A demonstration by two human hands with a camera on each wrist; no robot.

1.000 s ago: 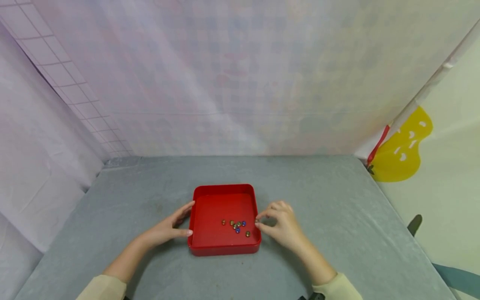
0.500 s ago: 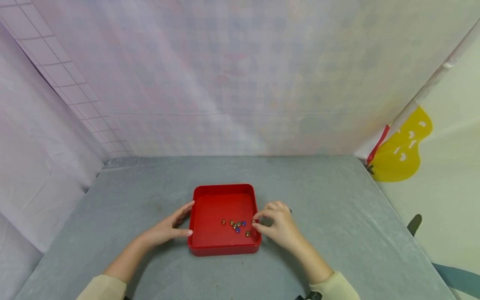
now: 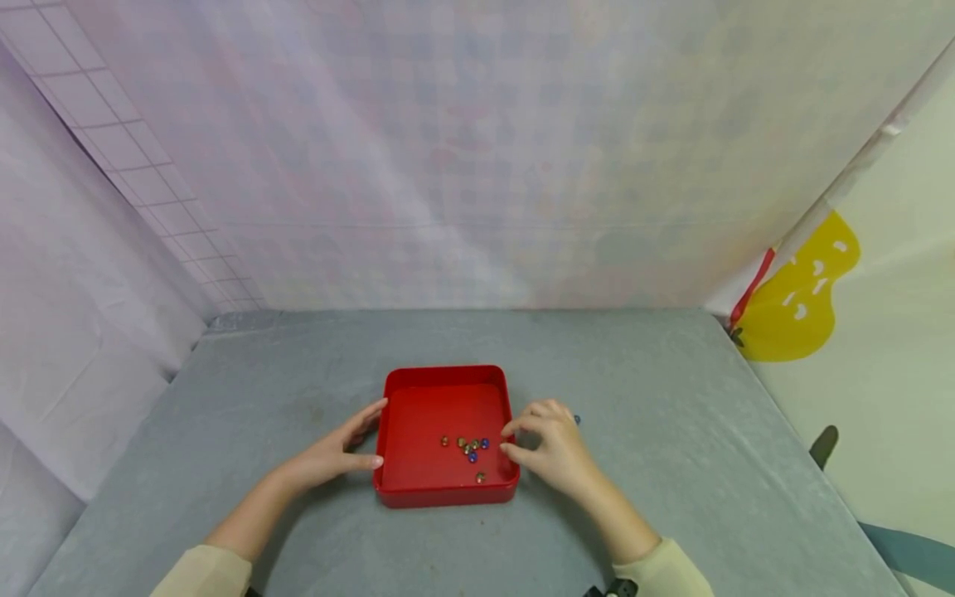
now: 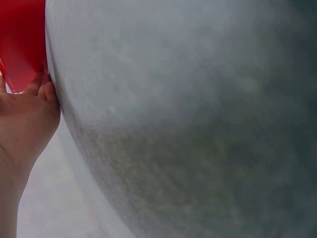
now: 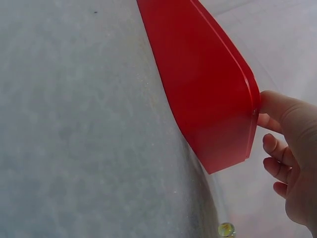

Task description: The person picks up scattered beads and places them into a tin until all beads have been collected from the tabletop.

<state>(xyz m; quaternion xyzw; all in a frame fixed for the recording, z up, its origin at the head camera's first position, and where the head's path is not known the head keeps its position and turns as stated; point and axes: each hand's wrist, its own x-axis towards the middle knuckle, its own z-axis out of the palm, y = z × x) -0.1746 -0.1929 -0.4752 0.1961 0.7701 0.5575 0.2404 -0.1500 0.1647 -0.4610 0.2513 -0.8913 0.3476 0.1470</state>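
Observation:
A shallow red square tray (image 3: 446, 496) holds several small glass marbles (image 3: 481, 478), most of them clustered toward its right half. My left hand (image 3: 336, 452) braces the tray's left wall, fingers and thumb spread against the rim. My right hand (image 3: 555, 448) is at the right wall, with the curled forefinger and thumb reaching just over the rim. Between those fingertips no marble shows clearly, and I cannot tell whether they pinch one. In the right wrist view, the thumb of my right hand (image 5: 294, 144) overlaps the tray's edge.
Just behind my right hand a blue marble (image 3: 577, 419) lies on the grey cloth-covered table (image 3: 642, 365). In the right wrist view a yellowish marble (image 5: 226, 229) sits at the bottom edge. Pale fabric curtains (image 3: 477, 166) stand behind and at both sides.
My right hand has edged left over the rim; the marble seen earlier between its fingertips no longer shows there. The marble nearest the tray's front has shifted left and forward. My left hand stays put.

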